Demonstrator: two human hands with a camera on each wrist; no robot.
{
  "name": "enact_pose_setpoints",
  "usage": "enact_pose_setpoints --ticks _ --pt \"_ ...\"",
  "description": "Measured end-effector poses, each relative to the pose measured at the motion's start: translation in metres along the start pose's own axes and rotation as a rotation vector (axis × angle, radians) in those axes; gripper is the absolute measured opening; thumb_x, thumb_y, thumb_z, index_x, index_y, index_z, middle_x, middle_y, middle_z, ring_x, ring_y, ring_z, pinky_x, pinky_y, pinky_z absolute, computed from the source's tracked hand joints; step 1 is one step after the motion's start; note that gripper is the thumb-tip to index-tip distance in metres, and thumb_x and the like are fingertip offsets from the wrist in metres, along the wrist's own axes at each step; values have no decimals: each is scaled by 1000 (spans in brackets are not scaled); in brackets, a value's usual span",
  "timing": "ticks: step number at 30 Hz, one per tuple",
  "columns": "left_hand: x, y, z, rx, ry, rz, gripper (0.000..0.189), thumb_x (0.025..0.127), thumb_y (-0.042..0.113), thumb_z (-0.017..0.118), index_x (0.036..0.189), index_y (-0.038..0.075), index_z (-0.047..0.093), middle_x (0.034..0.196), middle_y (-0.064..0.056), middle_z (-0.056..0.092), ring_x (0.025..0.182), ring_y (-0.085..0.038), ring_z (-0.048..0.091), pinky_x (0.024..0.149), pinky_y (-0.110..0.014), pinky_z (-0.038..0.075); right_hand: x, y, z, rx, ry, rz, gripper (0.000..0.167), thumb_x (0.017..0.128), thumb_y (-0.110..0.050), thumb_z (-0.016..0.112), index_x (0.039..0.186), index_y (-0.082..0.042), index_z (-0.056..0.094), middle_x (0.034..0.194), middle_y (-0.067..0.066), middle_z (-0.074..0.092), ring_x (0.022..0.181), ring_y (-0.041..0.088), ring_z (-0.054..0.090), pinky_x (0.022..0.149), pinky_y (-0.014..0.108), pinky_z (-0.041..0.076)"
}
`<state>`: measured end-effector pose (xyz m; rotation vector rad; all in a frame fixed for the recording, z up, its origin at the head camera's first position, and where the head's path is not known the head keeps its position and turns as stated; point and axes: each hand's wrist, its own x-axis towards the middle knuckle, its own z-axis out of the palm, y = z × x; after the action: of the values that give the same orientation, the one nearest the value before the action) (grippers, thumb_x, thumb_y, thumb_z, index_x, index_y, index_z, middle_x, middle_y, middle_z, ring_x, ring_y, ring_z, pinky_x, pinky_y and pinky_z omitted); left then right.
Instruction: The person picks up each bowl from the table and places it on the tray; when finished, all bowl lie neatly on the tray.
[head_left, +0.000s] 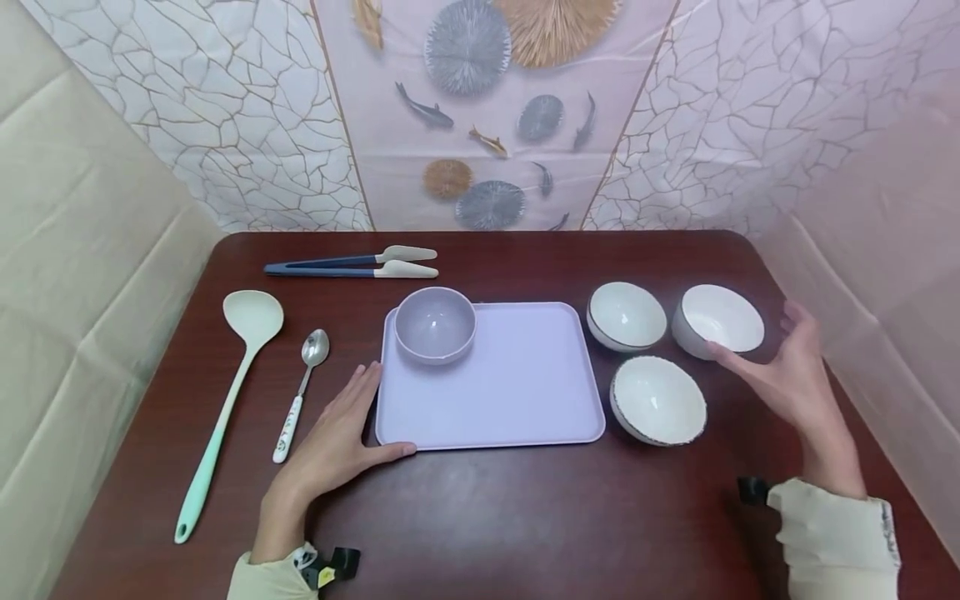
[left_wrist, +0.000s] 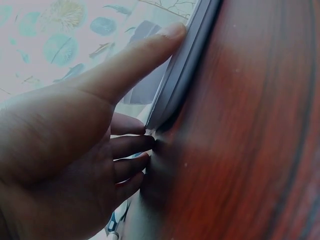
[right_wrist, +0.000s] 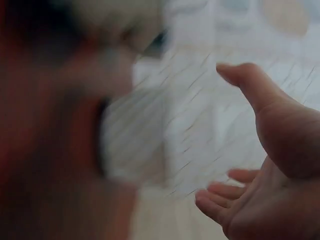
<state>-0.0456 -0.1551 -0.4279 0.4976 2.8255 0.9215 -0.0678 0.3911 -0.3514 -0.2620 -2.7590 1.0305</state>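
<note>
My left hand (head_left: 333, 437) spans the front left corner of a pale lilac tray (head_left: 517, 383), thumb at the front edge and straight fingers along the left side. In the left wrist view its thumb (left_wrist: 145, 55) lies against the tray's rim. A greyish-purple bowl (head_left: 435, 325) stands on the tray's back left corner. My right hand (head_left: 795, 379) is spread beside the far-right white bowl (head_left: 723, 321), its thumb overlapping the bowl's near rim in the head view. The right wrist view shows this hand (right_wrist: 280, 145) with thumb and fingers wide apart, nothing between them.
Right of the tray stand a dark-rimmed white bowl (head_left: 628, 315) and another white bowl (head_left: 658, 400) in front of it. To the left lie a mint-handled ladle (head_left: 232, 400) and a metal spoon (head_left: 300, 392). Blue-and-grey tongs (head_left: 352, 265) lie near the table's back edge.
</note>
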Motion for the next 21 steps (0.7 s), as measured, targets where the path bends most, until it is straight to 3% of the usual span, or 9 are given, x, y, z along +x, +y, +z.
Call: enact_pose_setpoints --ticks 1,3,7,10,13,17,21 --pt "0 -1 1 -1 -1 0 116 74 65 74 157 7 17 161 -10 19 148 -27 10 109 -64 21 4 11 2 19 -18 34 112 84 -34 77 154 0 -3 155 32 8 140 47 16 111 60 16" --pt "0 -2 2 -4 -1 -3 116 74 66 73 157 8 16 161 -9 19 148 -26 9 109 -63 21 10 28 7 43 -54 74 118 84 -35 78 153 -1 -12 156 32 -1 142 48 8 112 60 11" --pt "0 -2 1 -1 -2 -13 117 74 66 74 157 8 16 161 -9 18 148 -25 9 109 -63 21 24 48 19 81 -110 79 121 83 -34 79 152 -4 -16 154 34 0 139 50 14 111 61 14" --pt "-1 -2 0 -4 -1 -16 117 74 66 74 158 9 16 161 -8 18 148 -24 9 109 -63 21 32 57 25 112 -96 67 115 82 -28 81 154 -5 -4 152 30 13 131 45 27 108 52 26" --pt "0 -2 0 -10 -4 -16 117 74 65 74 158 9 15 162 -8 17 148 -24 9 109 -63 21 36 63 31 144 -37 54 105 79 -22 84 154 -5 13 146 24 28 123 32 37 98 33 35" --pt "0 -2 -1 -22 -6 -19 117 74 63 75 158 9 14 162 -8 16 148 -23 8 110 -61 20 40 66 37 171 38 73 95 76 -19 86 151 -5 29 137 18 41 114 20 44 87 19 37" --pt "0 -4 -2 -27 0 -23 117 74 63 76 158 10 14 162 -9 16 148 -23 8 111 -60 20 41 59 38 217 76 110 88 76 -18 86 147 -6 37 132 14 47 112 17 46 85 15 38"
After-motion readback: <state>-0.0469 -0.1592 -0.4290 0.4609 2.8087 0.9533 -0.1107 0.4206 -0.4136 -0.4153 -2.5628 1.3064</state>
